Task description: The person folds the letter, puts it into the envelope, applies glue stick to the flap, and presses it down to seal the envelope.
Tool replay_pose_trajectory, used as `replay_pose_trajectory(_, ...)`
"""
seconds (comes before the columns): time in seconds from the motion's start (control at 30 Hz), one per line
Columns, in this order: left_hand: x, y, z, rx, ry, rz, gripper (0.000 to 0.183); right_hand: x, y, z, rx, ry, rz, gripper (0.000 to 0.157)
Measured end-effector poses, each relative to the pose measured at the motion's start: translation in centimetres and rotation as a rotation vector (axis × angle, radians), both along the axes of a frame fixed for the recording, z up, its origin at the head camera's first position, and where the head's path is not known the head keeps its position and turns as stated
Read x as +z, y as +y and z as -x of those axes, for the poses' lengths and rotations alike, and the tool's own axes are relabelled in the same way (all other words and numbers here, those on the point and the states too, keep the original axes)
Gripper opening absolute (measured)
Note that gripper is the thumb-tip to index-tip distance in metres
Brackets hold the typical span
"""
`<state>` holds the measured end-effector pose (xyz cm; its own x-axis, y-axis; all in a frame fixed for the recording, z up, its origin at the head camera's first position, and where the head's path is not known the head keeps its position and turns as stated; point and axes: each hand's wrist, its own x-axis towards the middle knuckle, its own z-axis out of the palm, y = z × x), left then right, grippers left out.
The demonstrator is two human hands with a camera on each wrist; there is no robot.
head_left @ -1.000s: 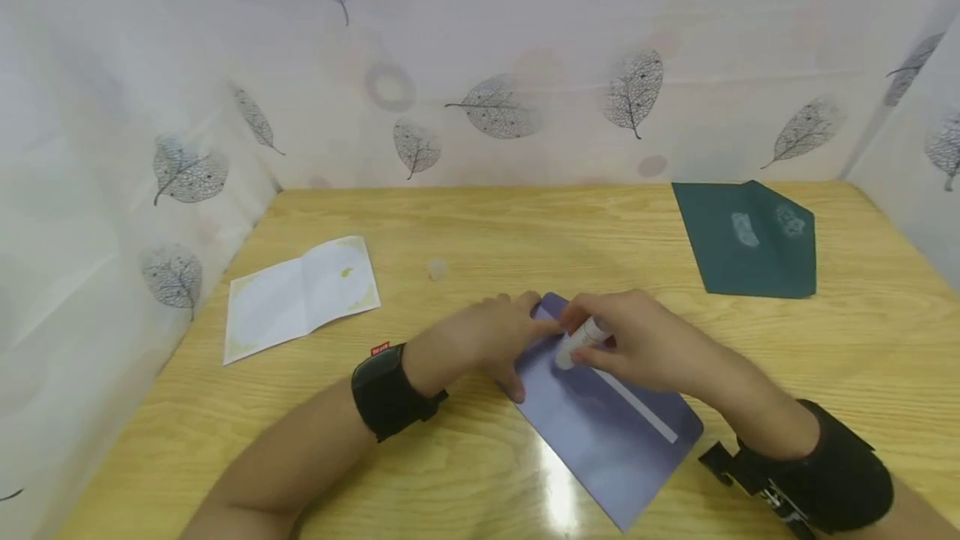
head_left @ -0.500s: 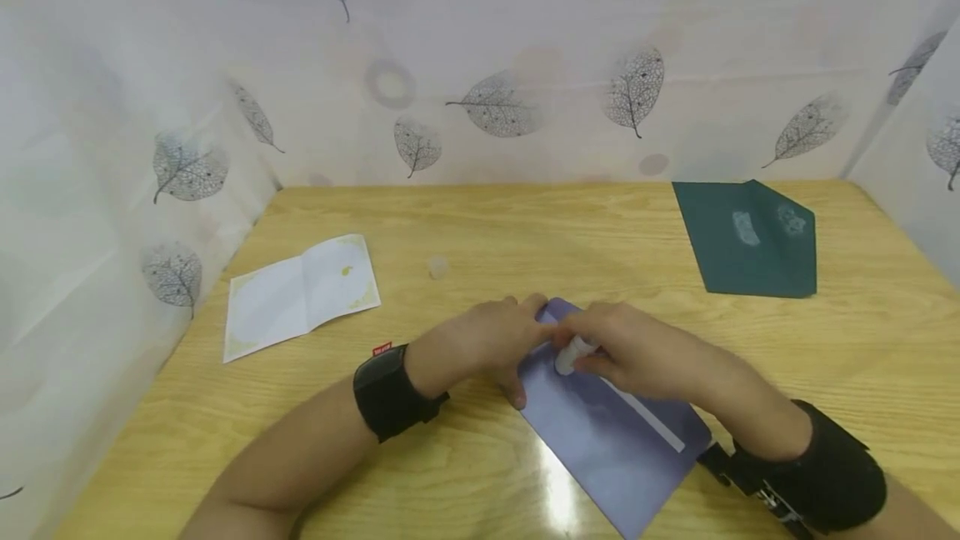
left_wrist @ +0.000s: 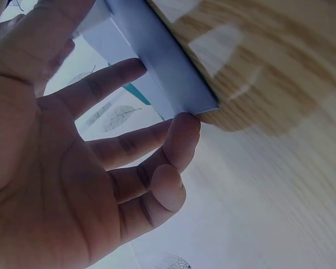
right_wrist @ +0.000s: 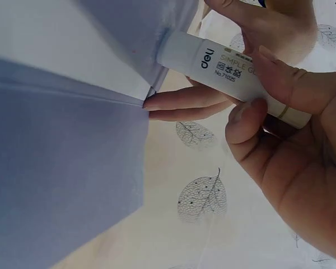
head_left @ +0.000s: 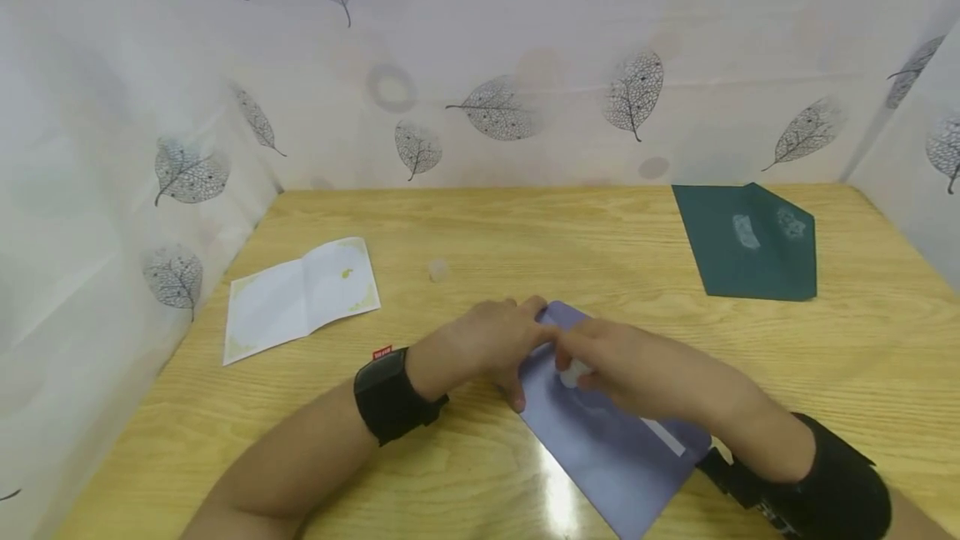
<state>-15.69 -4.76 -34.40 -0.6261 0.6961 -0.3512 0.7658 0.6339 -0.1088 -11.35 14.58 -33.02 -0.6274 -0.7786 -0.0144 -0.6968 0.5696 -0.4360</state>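
Note:
A purple paper envelope (head_left: 615, 461) lies slantwise on the table in front of me, with a white strip (head_left: 665, 438) showing along its right part. My left hand (head_left: 495, 344) rests at its far left corner, fingers spread; in the left wrist view the fingertips touch the envelope's edge (left_wrist: 162, 61). In my right hand (head_left: 637, 369) I grip a white glue stick (right_wrist: 224, 64) between thumb and fingers. Its end meets the purple paper close to my left fingers in the right wrist view. From the head, my right hand hides most of the glue stick (head_left: 573, 374) and part of the strip.
At the left lies a creased white card (head_left: 300, 298) with yellowish corner decoration. A dark green envelope (head_left: 757, 257) with two whitish patches lies at the back right. Behind my hands is a small translucent round piece (head_left: 438, 271). Leaf-patterned cloth (head_left: 495, 107) encloses the table's back and sides.
My right hand has moved slightly nearer to me with the glue stick, covering more of it and of the strip. The envelope has shifted a little toward me; my left hand stays nearly still.

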Motion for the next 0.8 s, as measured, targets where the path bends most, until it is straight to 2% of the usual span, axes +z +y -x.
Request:
replay_pose_trajectory(0.43, 0.0, 0.0, 0.2, 0.027, -0.005, -0.014, 0.103, 1.1, -0.4, -1.1, -0.066, 0.019, -0.151, 0.017)
replay_pose_trajectory(0.67, 0.0, 0.0, 0.3, 0.032, -0.006, 0.000, 0.104, 1.5, -0.1, -1.1, -0.074, -0.021, -0.181, 0.013)
replay_pose_trajectory(0.8, -0.1, 0.0, 0.3, 0.037, -0.013, 0.011, 0.104, 1.7, 0.1, -1.1, -0.079, -0.073, -0.177, 0.014)
